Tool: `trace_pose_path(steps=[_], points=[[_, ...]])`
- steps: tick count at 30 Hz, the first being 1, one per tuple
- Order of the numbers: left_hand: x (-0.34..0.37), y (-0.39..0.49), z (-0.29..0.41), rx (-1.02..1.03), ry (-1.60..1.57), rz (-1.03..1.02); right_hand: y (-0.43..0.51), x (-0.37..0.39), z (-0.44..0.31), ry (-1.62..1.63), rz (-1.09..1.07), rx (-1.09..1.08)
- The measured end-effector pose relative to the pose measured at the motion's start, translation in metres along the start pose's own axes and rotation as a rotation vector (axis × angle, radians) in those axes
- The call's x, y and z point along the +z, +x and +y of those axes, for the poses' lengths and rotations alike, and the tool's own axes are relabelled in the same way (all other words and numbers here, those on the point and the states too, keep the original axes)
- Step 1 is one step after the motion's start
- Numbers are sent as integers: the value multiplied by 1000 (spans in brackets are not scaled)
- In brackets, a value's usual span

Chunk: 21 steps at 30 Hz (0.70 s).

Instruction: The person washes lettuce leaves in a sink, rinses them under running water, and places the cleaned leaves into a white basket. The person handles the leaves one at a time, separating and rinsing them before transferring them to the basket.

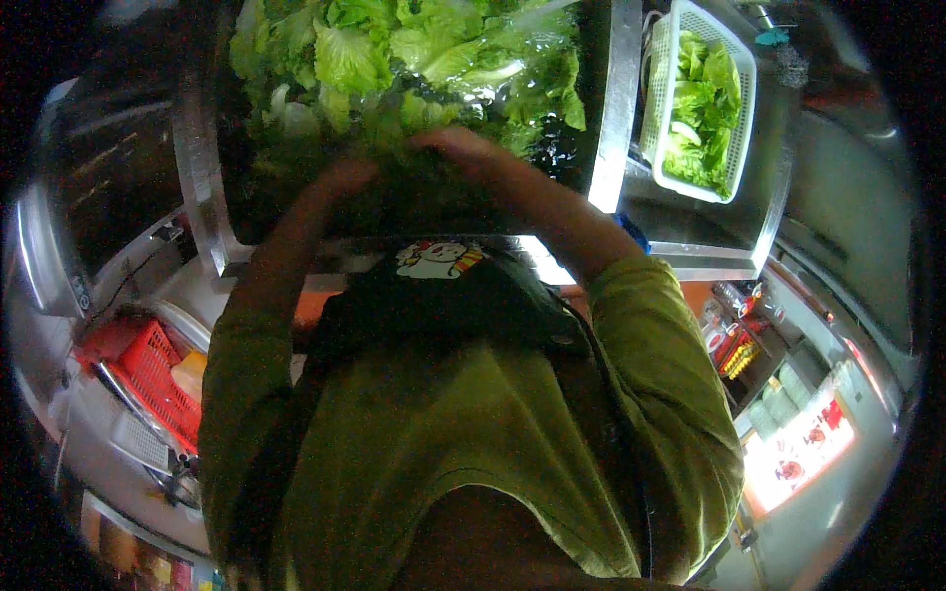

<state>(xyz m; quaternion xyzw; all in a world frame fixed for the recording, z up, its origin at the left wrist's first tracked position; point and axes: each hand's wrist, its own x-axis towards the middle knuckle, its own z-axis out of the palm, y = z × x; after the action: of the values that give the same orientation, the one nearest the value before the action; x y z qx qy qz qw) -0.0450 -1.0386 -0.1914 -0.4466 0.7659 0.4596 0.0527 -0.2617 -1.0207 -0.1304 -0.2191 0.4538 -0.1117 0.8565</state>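
Green lettuce leaves (355, 63) float in water across the far part of a metal sink (203, 177) in front of me. My left hand (358, 173) is over the sink's near half, dark and blurred, at the near edge of the leaves. To its right, my right hand (454, 144) reaches in to the leaves with its fingers pointing left. The fingertips of both hands blend into the dark water and greenery. Whether either hand grips a leaf is hidden by blur and shadow.
Right of the sink's metal divider (617, 103), a white perforated plastic basket (661, 96) holds more lettuce (702, 111). A red plastic basket (159, 377) stands at the lower left. A lit picture panel (802, 454) is at the lower right. The sink's front rim lies against my dark apron (443, 310).
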Motion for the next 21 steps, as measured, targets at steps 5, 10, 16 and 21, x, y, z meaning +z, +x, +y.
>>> trace_pose_path(steps=[5,10,16,21], points=[[-25,-8,-14,-89,-197,52,-52,-21,-42,-294,218,-283],[-21,-36,-24,-227,-35,162,-94,-64,-38,-533,331,70],[15,0,-52,-182,-436,208,9,-87,44,-467,123,88],[34,23,-69,-182,-741,200,56,-55,48,-142,68,-199]])
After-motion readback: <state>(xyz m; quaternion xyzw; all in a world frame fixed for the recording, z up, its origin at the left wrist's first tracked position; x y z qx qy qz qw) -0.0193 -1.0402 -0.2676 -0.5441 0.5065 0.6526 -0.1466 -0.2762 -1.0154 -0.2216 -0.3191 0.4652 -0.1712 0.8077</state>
